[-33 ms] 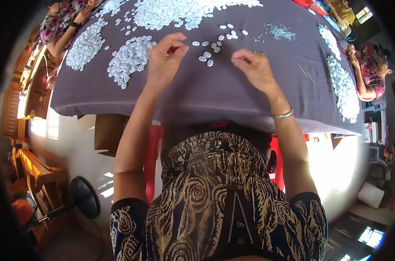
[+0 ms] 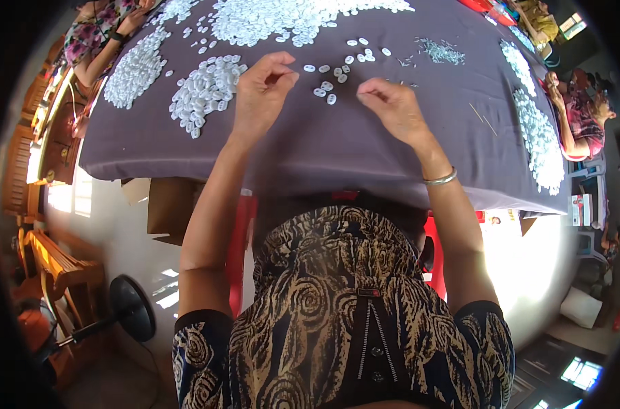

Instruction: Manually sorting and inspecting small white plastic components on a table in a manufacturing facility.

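Observation:
Above the purple-grey cloth, my left hand (image 2: 261, 92) is curled, with thumb and forefinger close together. Whatever it may hold is too small to make out. Just left of it lies a heap of small white oval pieces (image 2: 204, 92), each seemingly with holes. My right hand (image 2: 394, 109) is pinched at the fingertips, facing the left hand across a short gap; nothing nameable shows between its fingers. Several loose white oval pieces (image 2: 338, 71) are scattered beyond and between the hands. Past the right hand is a small pile of thin, pale metallic-looking bits (image 2: 441, 52).
A large heap of white pieces (image 2: 269, 20) covers the table's far side, with more heaps at left (image 2: 136, 71) and right (image 2: 538, 140). Two thin sticks (image 2: 484, 117) lie at right. Other people sit around the cloth-covered table (image 2: 310, 146). A black round-based stand (image 2: 133, 308) is on the floor.
My right hand has shifted slightly left, toward the left hand. My left hand stays nearly in place.

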`<move>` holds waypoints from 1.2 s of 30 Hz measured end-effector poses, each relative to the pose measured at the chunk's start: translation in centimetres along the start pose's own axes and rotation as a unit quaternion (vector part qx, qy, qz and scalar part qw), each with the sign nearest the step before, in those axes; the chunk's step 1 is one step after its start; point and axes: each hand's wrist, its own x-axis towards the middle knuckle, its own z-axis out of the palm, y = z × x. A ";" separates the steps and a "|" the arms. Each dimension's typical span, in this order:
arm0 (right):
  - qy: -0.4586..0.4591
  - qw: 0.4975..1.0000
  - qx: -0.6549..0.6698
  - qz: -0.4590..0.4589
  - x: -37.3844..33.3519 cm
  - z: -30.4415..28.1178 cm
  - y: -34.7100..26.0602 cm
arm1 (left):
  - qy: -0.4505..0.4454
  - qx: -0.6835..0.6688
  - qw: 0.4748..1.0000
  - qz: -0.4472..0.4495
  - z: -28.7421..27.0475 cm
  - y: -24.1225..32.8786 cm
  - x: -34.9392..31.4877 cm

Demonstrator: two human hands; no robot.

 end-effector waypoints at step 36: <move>-0.098 0.956 -0.227 -0.158 6.1 3.8 1.3 | 0.083 -0.070 0.990 -0.091 2.8 -4.2 -1.8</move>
